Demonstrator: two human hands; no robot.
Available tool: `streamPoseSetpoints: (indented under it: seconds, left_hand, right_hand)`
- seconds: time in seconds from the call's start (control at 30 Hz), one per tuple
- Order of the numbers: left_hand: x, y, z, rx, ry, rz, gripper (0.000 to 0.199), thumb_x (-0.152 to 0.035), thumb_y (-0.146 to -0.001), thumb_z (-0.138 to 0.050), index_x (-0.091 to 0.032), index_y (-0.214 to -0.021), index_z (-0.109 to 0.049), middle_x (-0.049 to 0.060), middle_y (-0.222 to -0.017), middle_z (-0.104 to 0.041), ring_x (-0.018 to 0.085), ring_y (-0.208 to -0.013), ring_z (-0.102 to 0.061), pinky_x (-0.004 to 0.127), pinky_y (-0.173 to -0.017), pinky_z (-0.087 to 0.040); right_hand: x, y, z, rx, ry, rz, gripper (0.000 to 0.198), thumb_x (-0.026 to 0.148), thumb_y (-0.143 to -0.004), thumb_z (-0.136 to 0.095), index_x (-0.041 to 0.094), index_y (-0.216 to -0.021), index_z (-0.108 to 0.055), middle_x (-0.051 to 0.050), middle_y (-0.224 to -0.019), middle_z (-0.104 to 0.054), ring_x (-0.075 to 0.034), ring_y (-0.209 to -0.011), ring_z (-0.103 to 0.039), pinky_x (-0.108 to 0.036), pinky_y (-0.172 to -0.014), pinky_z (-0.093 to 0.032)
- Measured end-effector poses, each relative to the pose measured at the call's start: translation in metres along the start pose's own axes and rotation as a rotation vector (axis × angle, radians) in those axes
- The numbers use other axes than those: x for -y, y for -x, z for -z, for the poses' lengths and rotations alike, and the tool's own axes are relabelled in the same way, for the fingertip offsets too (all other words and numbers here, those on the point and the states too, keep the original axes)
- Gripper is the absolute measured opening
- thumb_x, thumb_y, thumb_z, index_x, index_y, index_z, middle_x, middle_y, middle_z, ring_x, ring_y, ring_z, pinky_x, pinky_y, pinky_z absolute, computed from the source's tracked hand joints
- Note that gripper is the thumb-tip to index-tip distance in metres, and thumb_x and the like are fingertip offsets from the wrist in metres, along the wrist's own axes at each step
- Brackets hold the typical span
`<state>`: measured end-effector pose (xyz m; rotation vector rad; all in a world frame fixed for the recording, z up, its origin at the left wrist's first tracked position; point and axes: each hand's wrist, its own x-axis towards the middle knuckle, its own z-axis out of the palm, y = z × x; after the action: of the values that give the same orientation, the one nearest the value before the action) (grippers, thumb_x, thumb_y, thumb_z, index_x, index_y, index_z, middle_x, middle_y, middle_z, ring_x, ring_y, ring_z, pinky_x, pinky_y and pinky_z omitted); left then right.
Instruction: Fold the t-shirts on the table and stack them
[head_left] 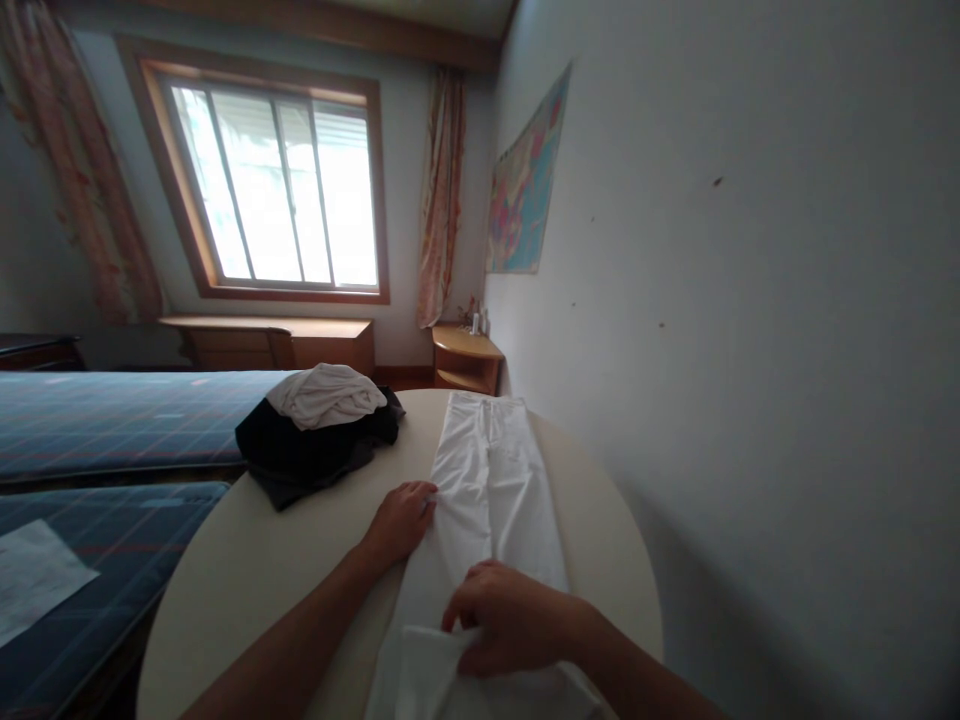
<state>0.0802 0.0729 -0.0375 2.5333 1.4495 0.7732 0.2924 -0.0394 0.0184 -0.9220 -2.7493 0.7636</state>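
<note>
The left hand point(400, 520) lies flat, fingers pressing the left edge of white trousers point(487, 480) stretched lengthwise along the round worktop point(255, 570). The right hand point(510, 620) pinches their folded near end. Dark and cream clothes point(319, 425) are heaped beyond.

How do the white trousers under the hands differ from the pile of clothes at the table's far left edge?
The long white trousers lie flat and stretched lengthwise, while the heaped clothes pile is crumpled. The trousers are all white; the pile has a pale garment on top of dark ones. The left hand and right hand touch the trousers; the pile lies untouched. Both rest on the round beige table.
</note>
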Motion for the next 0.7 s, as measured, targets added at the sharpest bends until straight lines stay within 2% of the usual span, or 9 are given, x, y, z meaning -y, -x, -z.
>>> streamPoseSetpoints:
  seconds: [0.07,0.13,0.2,0.3,0.37,0.43,0.53,0.63,0.7]
  left_hand:
    - [0.002,0.001,-0.001,0.056,-0.059,-0.031,0.041,-0.018,-0.091,-0.048,-0.02,-0.129,-0.06,0.009,-0.135,-0.061,0.024,-0.126,-0.053,0.039,-0.11,-0.037]
    - [0.005,0.002,-0.002,0.131,-0.116,-0.058,0.046,-0.019,-0.093,-0.043,-0.021,-0.137,-0.055,0.008,-0.146,-0.051,0.026,-0.135,-0.045,0.043,-0.114,-0.032]
    - [0.006,0.005,-0.002,0.197,-0.157,-0.059,0.049,-0.02,-0.094,-0.039,-0.023,-0.141,-0.05,0.007,-0.151,-0.044,0.028,-0.139,-0.039,0.047,-0.114,-0.03]
    - [0.006,0.008,0.003,0.261,-0.195,-0.045,0.055,-0.018,-0.091,-0.041,-0.022,-0.145,-0.044,0.007,-0.155,-0.039,0.03,-0.143,-0.034,0.049,-0.115,-0.029]
    - [0.006,0.009,0.007,0.286,-0.204,-0.04,0.059,-0.016,-0.088,-0.042,-0.02,-0.147,-0.042,0.008,-0.156,-0.037,0.031,-0.144,-0.031,0.05,-0.115,-0.028]
    - [0.006,0.01,0.009,0.291,-0.192,-0.054,0.063,-0.013,-0.085,-0.042,-0.019,-0.147,-0.041,0.008,-0.157,-0.034,0.031,-0.145,-0.028,0.051,-0.116,-0.027]
    - [0.006,0.01,0.009,0.267,-0.107,-0.142,0.069,-0.005,-0.079,-0.042,-0.021,-0.146,-0.042,0.006,-0.158,-0.034,0.025,-0.146,-0.027,0.047,-0.119,-0.023]
    - [0.002,0.01,0.006,0.252,0.013,-0.269,0.062,-0.006,-0.085,-0.039,-0.025,-0.144,-0.045,0.003,-0.153,-0.041,0.018,-0.142,-0.035,0.041,-0.12,-0.024]
    - [-0.002,0.012,0.004,0.251,0.056,-0.304,0.052,-0.018,-0.095,-0.039,-0.025,-0.146,-0.043,0.004,-0.153,-0.043,0.02,-0.142,-0.036,0.041,-0.119,-0.027]
  right_hand:
    - [0.0,0.0,-0.001,0.071,-0.117,0.034,0.023,0.02,-0.068,-0.075,0.018,-0.091,-0.073,0.003,-0.078,-0.065,-0.011,-0.071,-0.059,-0.022,-0.077,-0.047]
    - [-0.001,0.001,-0.001,0.128,-0.259,0.048,0.02,0.014,-0.064,-0.075,0.016,-0.084,-0.071,0.005,-0.076,-0.063,-0.008,-0.067,-0.057,-0.017,-0.068,-0.045]
    - [-0.003,0.003,0.001,0.173,-0.378,0.037,0.02,0.013,-0.062,-0.077,0.016,-0.081,-0.069,0.006,-0.075,-0.063,-0.008,-0.067,-0.057,-0.016,-0.067,-0.044]
    - [-0.005,0.007,0.006,0.237,-0.513,-0.001,0.02,0.022,-0.067,-0.078,0.017,-0.085,-0.072,0.005,-0.078,-0.067,-0.009,-0.071,-0.06,-0.017,-0.071,-0.046]
    - [-0.008,0.008,0.01,0.166,-0.521,-0.003,0.021,0.028,-0.07,-0.077,0.018,-0.089,-0.073,0.003,-0.083,-0.07,-0.011,-0.078,-0.062,-0.019,-0.075,-0.046]
    - [-0.011,0.007,0.014,-0.016,-0.42,-0.031,0.02,0.027,-0.072,-0.075,0.019,-0.091,-0.072,0.002,-0.087,-0.071,-0.012,-0.081,-0.063,-0.021,-0.077,-0.046]
    - [-0.02,0.006,0.021,-0.269,-0.175,-0.204,0.014,0.027,-0.078,-0.068,0.018,-0.087,-0.069,-0.001,-0.083,-0.07,-0.013,-0.074,-0.061,-0.022,-0.071,-0.045]
    - [-0.037,0.01,0.024,-0.343,0.003,-0.33,0.016,0.033,-0.084,-0.062,0.018,-0.084,-0.068,-0.003,-0.081,-0.069,-0.016,-0.075,-0.061,-0.026,-0.074,-0.046]
    - [-0.053,0.014,0.022,-0.388,0.081,-0.364,0.023,0.036,-0.087,-0.058,0.018,-0.098,-0.069,-0.008,-0.099,-0.071,-0.02,-0.095,-0.063,-0.031,-0.089,-0.046]
